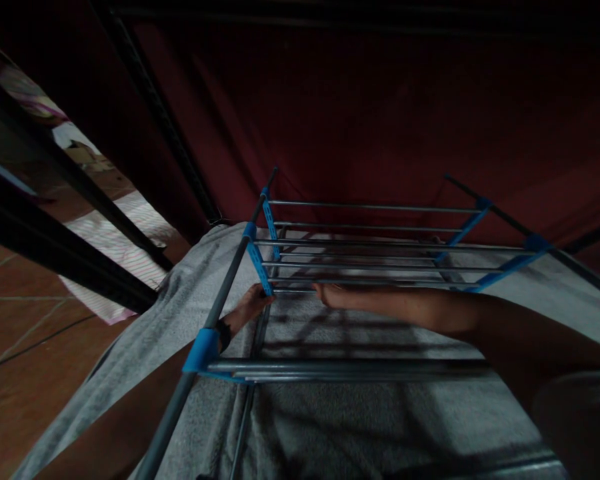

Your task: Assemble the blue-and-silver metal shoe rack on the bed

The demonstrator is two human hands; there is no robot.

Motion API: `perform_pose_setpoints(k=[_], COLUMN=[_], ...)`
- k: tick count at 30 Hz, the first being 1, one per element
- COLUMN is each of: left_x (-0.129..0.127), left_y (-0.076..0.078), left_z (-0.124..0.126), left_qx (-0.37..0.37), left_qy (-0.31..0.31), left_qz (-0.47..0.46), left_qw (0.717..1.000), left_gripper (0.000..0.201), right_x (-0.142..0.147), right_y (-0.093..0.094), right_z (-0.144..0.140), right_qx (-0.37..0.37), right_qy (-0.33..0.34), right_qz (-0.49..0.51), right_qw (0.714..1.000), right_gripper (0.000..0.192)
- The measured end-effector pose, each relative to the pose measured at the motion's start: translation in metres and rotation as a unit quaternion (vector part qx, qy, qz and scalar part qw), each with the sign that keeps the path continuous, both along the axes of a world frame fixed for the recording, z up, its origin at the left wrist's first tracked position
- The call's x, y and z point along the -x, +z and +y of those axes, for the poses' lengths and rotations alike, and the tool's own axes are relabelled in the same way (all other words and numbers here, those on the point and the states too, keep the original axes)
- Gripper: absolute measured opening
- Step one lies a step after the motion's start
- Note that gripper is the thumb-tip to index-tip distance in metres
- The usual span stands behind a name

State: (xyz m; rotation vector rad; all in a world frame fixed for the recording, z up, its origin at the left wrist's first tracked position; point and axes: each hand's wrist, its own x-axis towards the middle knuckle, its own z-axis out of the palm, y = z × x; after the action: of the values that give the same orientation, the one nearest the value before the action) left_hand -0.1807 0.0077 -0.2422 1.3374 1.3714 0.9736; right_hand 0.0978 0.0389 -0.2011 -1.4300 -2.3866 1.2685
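- A person's two bare hands reach into a metal rack of grey tubes and blue plastic joints, seen from above in dim light.
- The left hand sits at the rack's left side, just below a blue perforated side bracket; a dark band circles the wrist. Its fingers are tucked behind the bracket, and whether they are closed on it cannot be told.
- The right hand comes in from the right on a long bare forearm and lies against the nearest rail of the middle tier. Its fingers are hidden behind the rail; their state cannot be told.
- The rack stands over a grey fabric cover that spreads beneath it and drapes down to the left.
- A near tier of grey rails crosses the frame below both hands, ending at a blue corner joint on the left upright pole.
- A dark red cloth hangs behind the far side of the rack.
- At left, reddish floor tiles and a striped pale cloth show between dark bars.
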Motion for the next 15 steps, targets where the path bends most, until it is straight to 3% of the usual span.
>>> perform_pose_setpoints(k=[15], left_x=[-0.005], left_y=[-0.002], left_z=[-0.003], left_qx=[-0.005], left_qy=[0.046], left_qz=[0.001], left_qw=[0.999], left_gripper=[0.042], right_x=[-0.011], right_y=[-0.009], right_z=[0.008], right_qx=[-0.01], right_qy=[0.058], right_qz=[0.058], right_qw=[0.997], right_gripper=[0.017])
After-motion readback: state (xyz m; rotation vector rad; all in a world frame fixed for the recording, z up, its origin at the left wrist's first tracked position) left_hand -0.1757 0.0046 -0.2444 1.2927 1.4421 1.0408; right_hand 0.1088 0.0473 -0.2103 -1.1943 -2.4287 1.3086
